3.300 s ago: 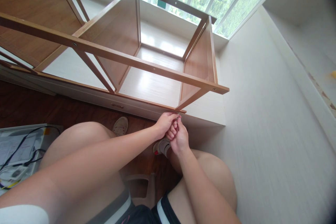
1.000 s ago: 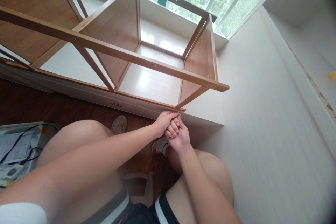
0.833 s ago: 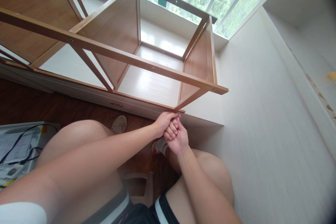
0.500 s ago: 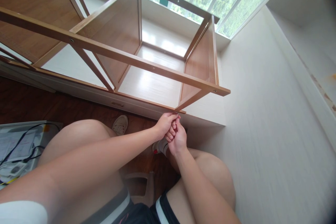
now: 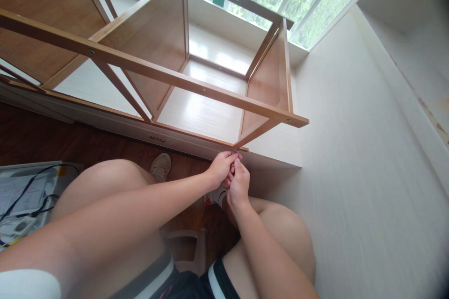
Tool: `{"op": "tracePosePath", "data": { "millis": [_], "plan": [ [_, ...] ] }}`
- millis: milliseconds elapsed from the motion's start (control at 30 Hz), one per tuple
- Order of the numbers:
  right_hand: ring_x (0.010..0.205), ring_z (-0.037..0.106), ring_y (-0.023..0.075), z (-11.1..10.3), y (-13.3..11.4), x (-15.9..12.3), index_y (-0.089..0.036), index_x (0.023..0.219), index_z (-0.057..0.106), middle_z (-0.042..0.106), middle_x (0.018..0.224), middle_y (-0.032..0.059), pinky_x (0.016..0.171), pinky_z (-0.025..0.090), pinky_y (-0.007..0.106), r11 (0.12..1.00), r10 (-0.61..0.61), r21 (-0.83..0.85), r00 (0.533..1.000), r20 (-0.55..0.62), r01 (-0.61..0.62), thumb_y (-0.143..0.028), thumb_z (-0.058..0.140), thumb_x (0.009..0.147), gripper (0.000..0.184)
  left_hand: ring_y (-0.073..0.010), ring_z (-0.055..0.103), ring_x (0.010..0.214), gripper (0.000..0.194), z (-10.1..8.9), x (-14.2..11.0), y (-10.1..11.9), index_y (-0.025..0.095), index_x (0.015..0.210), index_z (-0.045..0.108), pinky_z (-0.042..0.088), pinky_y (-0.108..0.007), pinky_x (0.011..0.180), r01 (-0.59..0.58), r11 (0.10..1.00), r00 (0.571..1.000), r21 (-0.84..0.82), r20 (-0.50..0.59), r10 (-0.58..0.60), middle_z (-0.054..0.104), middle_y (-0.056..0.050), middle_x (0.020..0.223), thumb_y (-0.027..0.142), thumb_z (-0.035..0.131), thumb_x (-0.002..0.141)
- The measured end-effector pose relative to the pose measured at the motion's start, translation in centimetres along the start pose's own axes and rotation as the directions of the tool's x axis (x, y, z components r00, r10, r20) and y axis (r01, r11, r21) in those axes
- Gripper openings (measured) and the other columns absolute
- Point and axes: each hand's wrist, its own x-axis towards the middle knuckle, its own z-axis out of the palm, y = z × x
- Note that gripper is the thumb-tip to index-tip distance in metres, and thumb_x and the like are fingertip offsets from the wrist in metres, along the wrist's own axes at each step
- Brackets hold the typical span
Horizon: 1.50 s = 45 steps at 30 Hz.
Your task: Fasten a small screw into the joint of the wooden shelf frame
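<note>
A brown wooden shelf frame (image 5: 196, 86) lies on its side in front of me, its near corner just above my hands. My left hand (image 5: 220, 168) is closed in a pinch at that corner. My right hand (image 5: 239, 184) is closed against it from below, gripping a thin metal tool (image 5: 237, 153) whose tip shows at the frame's lower rail. The two hands touch each other. What the left fingers hold is hidden.
I sit on a low stool (image 5: 185, 247) with my knees raised. A white wall panel (image 5: 368, 173) rises to the right. A raised white platform (image 5: 273, 147) carries the frame. A box with papers and black cables (image 5: 24, 201) sits at the left on dark wood floor.
My right hand has turned a little at the wrist and shifted slightly, both hands staying at the same corner. The view has drifted a little.
</note>
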Motion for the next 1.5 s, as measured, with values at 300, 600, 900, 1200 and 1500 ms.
{"op": "tracePosePath", "data": {
  "millis": [300,600,900,1200,1500],
  "plan": [
    [0.038,0.025,0.0054,-0.3,-1.0,0.3,-0.020,0.059,0.040,0.031,0.045,-0.0080,0.034,0.017,0.019,0.975,-0.098,-0.206,0.993,-0.060,0.083,-0.044,0.056,0.080,0.035,-0.0071,0.049,0.047,0.015,0.0,0.6,0.1,0.013,0.081,0.061,0.035,-0.018,0.043,0.024,0.986,1.000,-0.166,0.024,-0.020,0.053,0.001,0.060,0.027,0.060,0.077],
    [0.035,0.025,0.0051,-0.4,-0.9,0.5,-0.020,0.058,0.038,0.032,0.042,-0.0084,0.032,0.017,0.018,0.990,-0.039,-0.133,0.999,-0.021,0.036,-0.044,0.057,0.080,0.038,-0.0059,0.048,0.045,0.015,-0.2,0.7,0.2,0.013,0.081,0.061,0.036,-0.017,0.043,0.041,0.977,0.998,-0.210,0.047,-0.031,0.053,0.002,0.057,0.027,0.060,0.076],
    [0.033,0.020,0.0053,-0.2,-2.0,0.5,-0.021,0.063,0.034,0.026,0.042,-0.0106,0.032,0.019,0.017,0.935,0.227,0.209,0.936,0.269,-0.287,-0.043,0.052,0.085,0.036,-0.0105,0.050,0.034,0.029,-0.3,0.1,0.8,0.016,0.094,0.061,0.031,-0.018,0.030,0.091,0.996,0.995,-0.019,0.031,-0.091,0.053,0.003,0.050,0.040,0.056,0.079],
    [0.033,0.016,0.0054,-0.1,-2.7,0.3,-0.022,0.064,0.031,0.025,0.043,-0.0108,0.031,0.018,0.016,0.867,0.304,0.295,0.895,0.328,-0.402,-0.046,0.050,0.087,0.038,-0.0102,0.053,0.038,0.029,-0.3,0.0,0.9,0.016,0.091,0.063,0.035,-0.018,0.035,0.046,0.998,0.999,0.030,-0.008,-0.046,0.057,0.001,0.054,0.041,0.055,0.079],
    [0.030,0.017,0.0047,0.0,-1.7,0.3,-0.022,0.064,0.031,0.027,0.041,-0.0115,0.028,0.014,0.016,0.901,0.277,0.263,0.924,0.262,-0.345,-0.053,0.052,0.082,0.042,-0.0093,0.048,0.031,0.034,-0.1,-0.3,0.6,0.016,0.088,0.060,0.027,-0.017,0.028,0.037,0.997,0.999,0.074,-0.034,-0.034,0.051,0.005,0.050,0.048,0.056,0.078]
  ]
}}
